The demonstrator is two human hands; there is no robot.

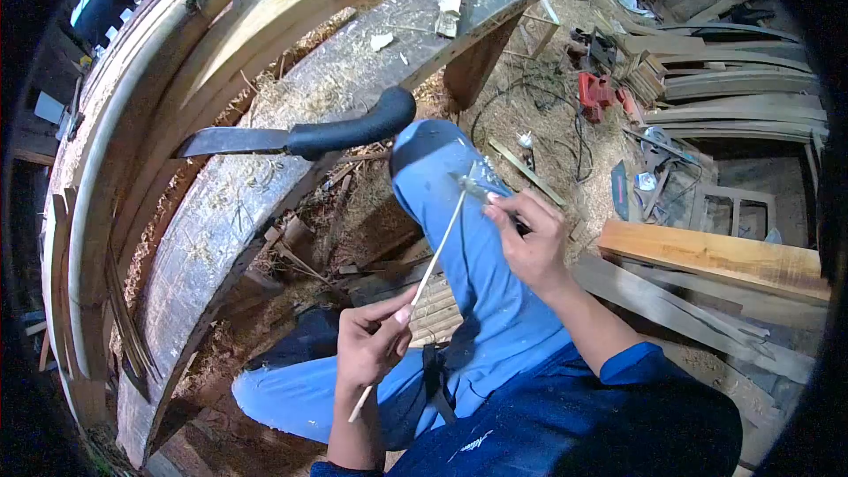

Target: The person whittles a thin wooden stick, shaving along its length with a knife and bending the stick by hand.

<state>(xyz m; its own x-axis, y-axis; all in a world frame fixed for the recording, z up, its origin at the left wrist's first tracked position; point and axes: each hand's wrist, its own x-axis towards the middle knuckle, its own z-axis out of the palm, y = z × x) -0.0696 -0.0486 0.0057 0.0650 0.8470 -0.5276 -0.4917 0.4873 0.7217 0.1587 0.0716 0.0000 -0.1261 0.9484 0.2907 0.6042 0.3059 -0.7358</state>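
My left hand (375, 340) is closed, pinching a thin pale wooden stick (439, 252) that slants up and to the right across my lap. Its lower end sticks out below my fist. Over my raised knee, my right hand (536, 237) is closed round a small knife (478, 185), whose handle is mostly hidden by the fingers. The grey blade meets the stick's upper end, and pale shavings lie on the blue trousers beside it. A large curved knife (300, 137) with a black handle rests on the worn plank bench to the left.
The curved bench (190, 252) carries wood shavings. Long bent wooden strips (93, 212) stand along the left. On the right are stacked timber pieces (733, 84), a thick yellowish beam (715, 258), a red tool (595, 95) and a dark cord. Shavings cover the floor.
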